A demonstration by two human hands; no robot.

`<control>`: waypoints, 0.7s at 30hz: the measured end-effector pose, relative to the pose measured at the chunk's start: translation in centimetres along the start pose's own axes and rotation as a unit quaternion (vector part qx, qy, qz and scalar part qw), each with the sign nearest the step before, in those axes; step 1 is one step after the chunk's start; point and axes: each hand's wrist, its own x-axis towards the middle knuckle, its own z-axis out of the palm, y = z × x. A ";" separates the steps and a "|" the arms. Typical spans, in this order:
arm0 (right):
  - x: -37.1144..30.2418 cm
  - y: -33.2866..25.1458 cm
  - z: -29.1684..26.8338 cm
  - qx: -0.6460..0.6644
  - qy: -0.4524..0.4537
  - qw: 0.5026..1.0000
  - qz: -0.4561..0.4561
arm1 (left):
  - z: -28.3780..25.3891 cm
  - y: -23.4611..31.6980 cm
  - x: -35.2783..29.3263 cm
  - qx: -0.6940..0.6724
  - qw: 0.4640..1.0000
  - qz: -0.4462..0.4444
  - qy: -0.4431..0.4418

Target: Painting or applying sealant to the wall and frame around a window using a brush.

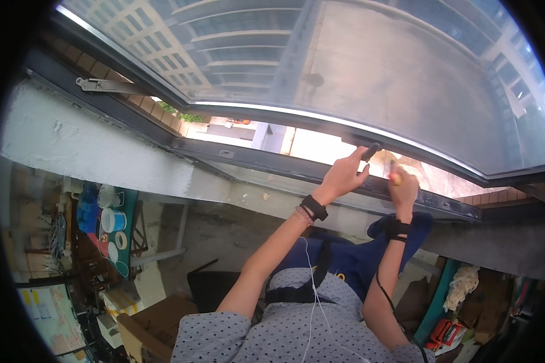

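Window sash (399, 72): swung open, gap to dark frame (254, 159) below.
Left hand (343, 175): gripping dark handle (371, 151) at sash's lower edge.
Right hand (404, 192): closed on red-and-yellow tool (396, 179); blurred, can't tell type from here.

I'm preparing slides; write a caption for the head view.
Left hand at a dark handle by an open window, right hand holding a red-and-yellow object.

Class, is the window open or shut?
Open: the sash stands apart from the dark lower frame, and greenery outside shows through the gap.
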 end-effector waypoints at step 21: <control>0.4 -1.0 -1.3 0.108 -0.046 0.988 0.104 | 0.1 -0.3 0.0 0.013 1.000 0.001 0.018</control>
